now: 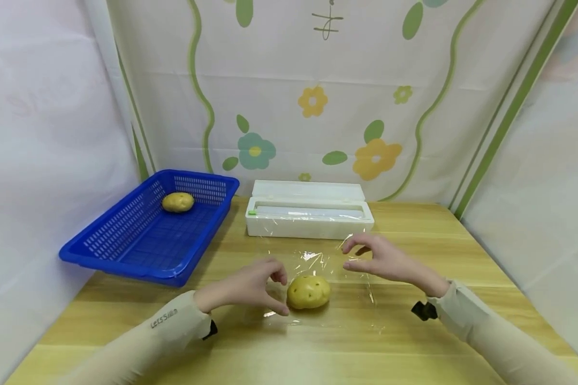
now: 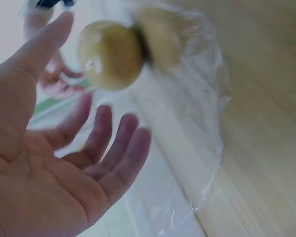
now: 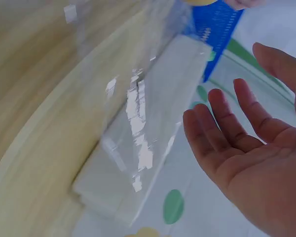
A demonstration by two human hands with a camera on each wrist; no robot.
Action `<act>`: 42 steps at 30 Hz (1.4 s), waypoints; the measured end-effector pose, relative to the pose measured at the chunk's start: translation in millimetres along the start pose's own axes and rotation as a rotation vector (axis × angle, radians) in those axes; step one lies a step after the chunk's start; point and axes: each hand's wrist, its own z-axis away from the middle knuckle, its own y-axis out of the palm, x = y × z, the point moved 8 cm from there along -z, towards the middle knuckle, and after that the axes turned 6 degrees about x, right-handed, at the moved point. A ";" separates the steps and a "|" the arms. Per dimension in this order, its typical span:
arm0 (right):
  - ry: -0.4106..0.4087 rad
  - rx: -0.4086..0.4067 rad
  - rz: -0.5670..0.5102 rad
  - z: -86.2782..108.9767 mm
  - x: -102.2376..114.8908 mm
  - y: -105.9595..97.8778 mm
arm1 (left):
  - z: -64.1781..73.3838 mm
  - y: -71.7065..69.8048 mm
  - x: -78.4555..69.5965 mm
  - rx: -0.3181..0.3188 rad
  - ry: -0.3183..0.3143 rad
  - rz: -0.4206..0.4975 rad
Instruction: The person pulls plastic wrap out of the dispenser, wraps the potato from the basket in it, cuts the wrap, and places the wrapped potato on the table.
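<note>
A yellow potato [image 1: 309, 292] sits on a thin sheet of clear plastic wrap [image 1: 310, 258] spread over the table. Just left of the potato is my left hand [image 1: 257, 286], thumb and fingers apart and loosely bent. In the left wrist view that palm [image 2: 54, 168] holds nothing, and a gap shows between its fingertips and the potato [image 2: 111, 54]. My right hand [image 1: 382, 260] hovers to the right, over the wrap's far right part. Its fingers are relaxed and spread from the thumb, with nothing between them in the right wrist view.
A white plastic-wrap dispenser box [image 1: 294, 229] stands behind the wrap, lid raised, a roll inside. At the back left, a blue plastic basket [image 1: 192, 256] holds another potato [image 1: 178, 202]. Patterned curtains [image 1: 313, 64] enclose the wooden table [image 1: 366, 353] at the back and sides.
</note>
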 end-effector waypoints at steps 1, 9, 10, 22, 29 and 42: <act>-0.015 -0.002 -0.001 -0.4 6.4 4.0 | 1.9 0.1 -0.5 0.012 0.018 0.003; -0.069 -0.054 -0.079 -2.1 44.1 27.5 | 13.6 15.1 -4.1 0.137 0.044 -0.067; -0.068 -0.064 -0.089 -3.3 46.1 28.4 | 14.1 16.6 -5.4 0.147 0.036 -0.071; -0.051 -0.100 -0.122 -18.2 42.8 30.5 | 3.1 31.2 -8.4 0.193 0.023 -0.100; -0.031 -0.063 -0.102 -21.0 35.9 37.8 | 2.6 34.6 -6.8 0.211 0.034 -0.086; -0.036 0.070 -0.017 -22.1 34.6 55.4 | 1.8 23.9 -3.2 0.191 0.070 -0.031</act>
